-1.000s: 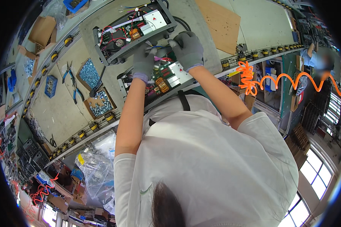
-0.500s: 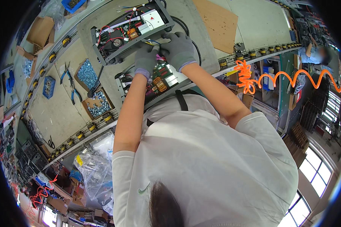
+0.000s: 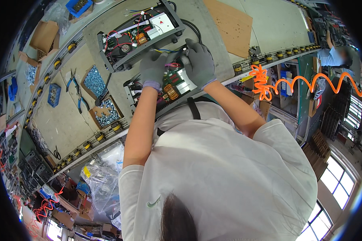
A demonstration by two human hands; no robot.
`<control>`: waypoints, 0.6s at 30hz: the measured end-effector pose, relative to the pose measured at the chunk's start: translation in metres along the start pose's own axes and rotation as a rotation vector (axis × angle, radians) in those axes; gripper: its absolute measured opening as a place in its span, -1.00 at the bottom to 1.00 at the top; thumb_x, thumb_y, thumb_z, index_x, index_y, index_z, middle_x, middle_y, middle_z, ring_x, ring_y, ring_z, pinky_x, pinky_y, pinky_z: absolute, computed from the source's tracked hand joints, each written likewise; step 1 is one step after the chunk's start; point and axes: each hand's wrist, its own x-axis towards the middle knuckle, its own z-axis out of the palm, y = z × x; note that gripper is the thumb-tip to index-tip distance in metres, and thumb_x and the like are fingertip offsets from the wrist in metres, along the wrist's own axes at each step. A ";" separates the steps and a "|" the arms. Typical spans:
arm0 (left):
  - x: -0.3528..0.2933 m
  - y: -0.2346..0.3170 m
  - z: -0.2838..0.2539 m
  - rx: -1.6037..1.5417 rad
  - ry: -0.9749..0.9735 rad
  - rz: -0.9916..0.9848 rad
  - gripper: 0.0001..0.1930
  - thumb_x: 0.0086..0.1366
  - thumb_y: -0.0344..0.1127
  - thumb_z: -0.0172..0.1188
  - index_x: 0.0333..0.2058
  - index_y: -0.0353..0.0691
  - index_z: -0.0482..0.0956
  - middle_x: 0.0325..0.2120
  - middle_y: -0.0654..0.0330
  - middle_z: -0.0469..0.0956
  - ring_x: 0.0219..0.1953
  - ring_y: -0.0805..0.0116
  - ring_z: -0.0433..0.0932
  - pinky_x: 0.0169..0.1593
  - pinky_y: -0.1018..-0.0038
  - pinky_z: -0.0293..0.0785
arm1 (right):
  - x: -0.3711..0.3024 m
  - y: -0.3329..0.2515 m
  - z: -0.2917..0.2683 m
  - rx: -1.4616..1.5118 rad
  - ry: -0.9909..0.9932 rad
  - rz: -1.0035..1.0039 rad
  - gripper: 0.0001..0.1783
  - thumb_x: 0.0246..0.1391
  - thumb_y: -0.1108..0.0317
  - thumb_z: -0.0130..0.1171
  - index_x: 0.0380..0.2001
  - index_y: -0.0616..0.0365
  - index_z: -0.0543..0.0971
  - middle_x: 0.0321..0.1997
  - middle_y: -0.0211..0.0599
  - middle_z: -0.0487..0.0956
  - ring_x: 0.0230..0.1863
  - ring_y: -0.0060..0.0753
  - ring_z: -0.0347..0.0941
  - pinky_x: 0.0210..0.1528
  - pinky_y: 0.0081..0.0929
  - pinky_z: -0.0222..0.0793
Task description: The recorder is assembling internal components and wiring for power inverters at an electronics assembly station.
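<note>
Both my hands wear grey gloves and work over the nearer of two opened electronic units. This unit shows a green circuit board, a copper coil (image 3: 171, 91) and a silver metal plate (image 3: 185, 82). My left hand (image 3: 152, 67) is over its far left part, fingers curled and slightly blurred beside yellow and blue wires (image 3: 165, 51). At the unit's far right end, my right hand (image 3: 201, 64) has its fingers bent around a dark part; what it grips is mostly hidden. Just beyond lies the second unit (image 3: 138, 36), its board, fan and red wires exposed.
Left of the units lie pliers (image 3: 73, 80), a box of blue-grey screws (image 3: 94, 82), a carton of nuts or screws (image 3: 106, 112) and a small blue bin (image 3: 53, 95). Black cables (image 3: 195, 28) curve at the right. Roller rails edge the bench; an orange coiled hose (image 3: 259, 82) hangs at right.
My right hand has shifted right and slightly down, toward the near unit's right end. The left hand has moved slightly right, and the gap between the hands is wider, showing more of the board.
</note>
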 end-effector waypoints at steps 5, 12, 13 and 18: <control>0.013 -0.006 0.007 0.185 0.169 0.018 -0.64 0.21 -0.22 0.39 -0.13 -0.38 0.65 -0.31 0.02 0.71 -0.37 0.29 0.67 -0.22 0.29 0.59 | 0.001 0.001 0.001 0.046 0.002 0.029 -0.71 0.14 0.26 0.19 -0.15 0.22 0.60 0.27 -0.20 0.45 0.16 0.00 0.38 0.18 -0.11 0.32; 0.021 -0.041 0.014 -0.268 -0.035 0.238 -0.80 0.29 -0.35 0.29 -0.13 -0.25 0.61 -0.34 0.10 0.65 -0.50 0.44 0.60 -0.54 0.46 0.49 | 0.001 0.004 0.001 0.095 0.026 0.047 -0.73 0.13 0.29 0.21 -0.17 0.22 0.61 0.23 -0.19 0.48 0.13 0.02 0.41 0.15 -0.12 0.36; 0.022 -0.041 0.017 -0.333 -0.019 0.274 -0.81 0.31 -0.38 0.25 -0.11 -0.22 0.57 -0.36 0.12 0.62 -0.53 0.47 0.58 -0.59 0.50 0.45 | 0.001 0.005 0.002 0.112 0.037 0.047 -0.74 0.13 0.29 0.21 -0.17 0.22 0.61 0.21 -0.17 0.50 0.12 0.03 0.43 0.15 -0.13 0.37; 0.018 -0.033 0.024 -0.549 -0.054 0.030 -0.81 0.35 -0.43 0.15 -0.07 -0.18 0.55 -0.37 0.20 0.59 -0.44 0.45 0.56 -0.41 0.49 0.48 | -0.003 0.009 0.006 0.202 0.161 0.101 -0.79 0.14 0.32 0.21 -0.18 0.13 0.65 0.13 -0.12 0.57 0.06 0.05 0.53 0.08 -0.22 0.48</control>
